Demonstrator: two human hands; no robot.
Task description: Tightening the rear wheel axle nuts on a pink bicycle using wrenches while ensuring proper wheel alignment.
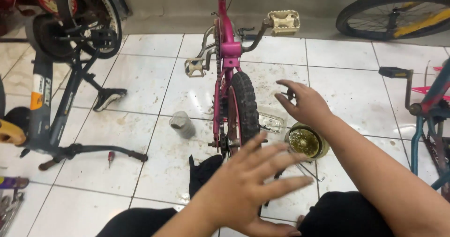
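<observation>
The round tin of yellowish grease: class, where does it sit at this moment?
In the head view, the round tin sits on the white tiled floor, right of the pink bicycle's rear tyre and just below the right hand.

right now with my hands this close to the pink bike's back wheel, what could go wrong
The right hand pinches a small dark part above the open tin of grease; it could drop in or roll off across the tiles. The left hand, fingers spread, is near the rear tyre and could knock the tin or the thin tools beside it.
</observation>
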